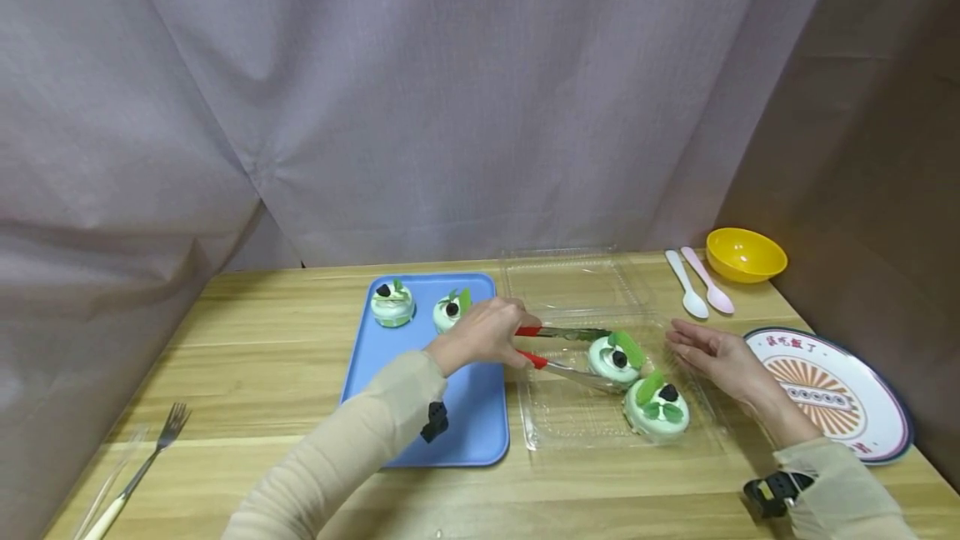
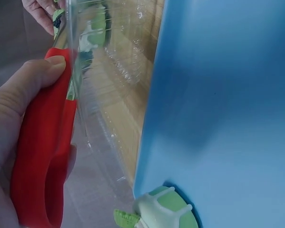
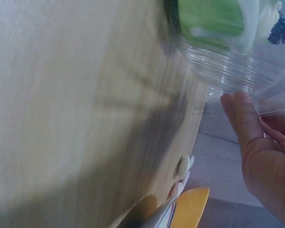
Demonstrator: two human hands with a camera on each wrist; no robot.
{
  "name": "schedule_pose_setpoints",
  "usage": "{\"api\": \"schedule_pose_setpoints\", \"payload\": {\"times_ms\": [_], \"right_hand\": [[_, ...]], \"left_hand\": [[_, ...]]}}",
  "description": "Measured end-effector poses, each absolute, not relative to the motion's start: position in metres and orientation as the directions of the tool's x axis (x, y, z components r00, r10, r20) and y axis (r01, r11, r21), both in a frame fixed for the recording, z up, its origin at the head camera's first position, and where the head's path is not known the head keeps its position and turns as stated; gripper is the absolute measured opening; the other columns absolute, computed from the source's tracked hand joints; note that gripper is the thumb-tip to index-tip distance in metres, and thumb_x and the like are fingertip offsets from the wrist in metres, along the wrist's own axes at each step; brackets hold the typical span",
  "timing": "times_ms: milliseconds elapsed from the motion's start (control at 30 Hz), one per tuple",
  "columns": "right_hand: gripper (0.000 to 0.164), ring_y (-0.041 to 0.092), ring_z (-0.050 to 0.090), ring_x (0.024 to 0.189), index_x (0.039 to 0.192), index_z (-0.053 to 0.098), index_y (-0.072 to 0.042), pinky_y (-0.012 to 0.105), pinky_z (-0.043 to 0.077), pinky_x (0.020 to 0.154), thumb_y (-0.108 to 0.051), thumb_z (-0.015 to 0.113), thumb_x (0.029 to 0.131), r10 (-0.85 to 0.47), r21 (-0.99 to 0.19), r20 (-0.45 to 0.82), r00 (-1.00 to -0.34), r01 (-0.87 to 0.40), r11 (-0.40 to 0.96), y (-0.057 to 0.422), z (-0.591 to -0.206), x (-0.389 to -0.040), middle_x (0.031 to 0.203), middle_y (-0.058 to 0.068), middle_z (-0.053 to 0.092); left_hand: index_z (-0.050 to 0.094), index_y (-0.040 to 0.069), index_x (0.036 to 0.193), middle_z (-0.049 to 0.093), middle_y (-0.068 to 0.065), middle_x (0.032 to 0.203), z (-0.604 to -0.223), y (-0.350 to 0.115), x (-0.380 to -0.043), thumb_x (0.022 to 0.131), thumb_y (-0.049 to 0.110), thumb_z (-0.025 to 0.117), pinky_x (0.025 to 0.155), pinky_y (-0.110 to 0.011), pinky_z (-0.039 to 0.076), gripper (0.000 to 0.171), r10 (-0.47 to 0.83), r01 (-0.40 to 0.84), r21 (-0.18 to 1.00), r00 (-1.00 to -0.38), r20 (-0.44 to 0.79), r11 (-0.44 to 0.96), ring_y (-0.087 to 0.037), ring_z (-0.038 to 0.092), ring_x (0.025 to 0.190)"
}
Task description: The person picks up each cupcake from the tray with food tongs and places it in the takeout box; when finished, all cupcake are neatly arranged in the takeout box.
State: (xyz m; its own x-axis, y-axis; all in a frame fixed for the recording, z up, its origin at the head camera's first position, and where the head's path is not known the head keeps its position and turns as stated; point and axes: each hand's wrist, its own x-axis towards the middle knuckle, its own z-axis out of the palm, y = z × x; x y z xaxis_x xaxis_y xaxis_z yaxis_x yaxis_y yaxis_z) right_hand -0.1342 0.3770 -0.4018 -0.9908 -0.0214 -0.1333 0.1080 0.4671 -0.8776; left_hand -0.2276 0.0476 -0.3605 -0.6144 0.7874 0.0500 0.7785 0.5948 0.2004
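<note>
My left hand (image 1: 487, 332) grips the red handles of metal tongs (image 2: 42, 142). The tongs' arms reach into a clear plastic container (image 1: 570, 423) and lie either side of a small green-and-white cake (image 1: 603, 357) with a dark berry and a green leaf. A similar cake (image 1: 654, 423) sits in front of it, towards the container's near right corner. At the container's right side is my right hand (image 1: 720, 357), fingers fairly straight. In the right wrist view its fingertips (image 3: 242, 97) are against the ribbed plastic wall. Whether the tongs press the cake is hard to tell.
Left of the container lies a blue tray (image 1: 480, 423) with two more cakes (image 1: 392, 303) near its far edge. Spoons (image 1: 693, 302), a yellow bowl (image 1: 746, 255) and an oval plate (image 1: 832, 390) stand at the right. A fork (image 1: 153, 457) lies far left.
</note>
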Motion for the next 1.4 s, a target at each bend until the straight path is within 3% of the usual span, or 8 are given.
{"api": "schedule_pose_setpoints", "payload": {"times_ms": [200, 1033, 1400], "right_hand": [[0.055, -0.023, 0.05, 0.095, 0.147, 0.022, 0.016, 0.011, 0.051, 0.083, -0.005, 0.044, 0.102, -0.026, -0.879, -0.123, -0.992, 0.097, 0.467, 0.377, -0.403, -0.134, 0.145, 0.038, 0.034], [0.054, -0.022, 0.051, 0.095, 0.146, 0.023, 0.017, 0.011, 0.051, 0.083, -0.004, 0.044, 0.101, -0.028, -0.89, -0.105, -0.994, 0.082, 0.448, 0.379, -0.406, -0.134, 0.144, 0.04, 0.033], [0.054, -0.023, 0.051, 0.095, 0.147, 0.022, 0.015, 0.012, 0.051, 0.084, -0.003, 0.044, 0.101, -0.024, -0.882, -0.132, -0.991, 0.106, 0.46, 0.377, -0.406, -0.134, 0.145, 0.038, 0.034]], "left_hand": [[0.068, 0.014, 0.124, 0.07, -0.003, 0.11, -0.359, 0.042, -0.226, 0.072, 0.032, 0.085, 0.065, -0.019, 0.045, 0.057, 0.789, 0.776, 0.22, -0.613, 0.045, 0.59, -0.015, 0.063, 0.091], [0.069, 0.015, 0.122, 0.068, -0.002, 0.104, -0.362, 0.035, -0.213, 0.07, 0.036, 0.086, 0.057, -0.017, 0.041, 0.058, 0.778, 0.782, 0.185, -0.618, 0.113, 0.595, -0.011, 0.059, 0.079], [0.07, 0.013, 0.12, 0.069, -0.002, 0.102, -0.366, 0.037, -0.208, 0.07, 0.034, 0.086, 0.06, -0.017, 0.044, 0.056, 0.762, 0.773, 0.207, -0.631, 0.149, 0.6, -0.011, 0.059, 0.078]]}}
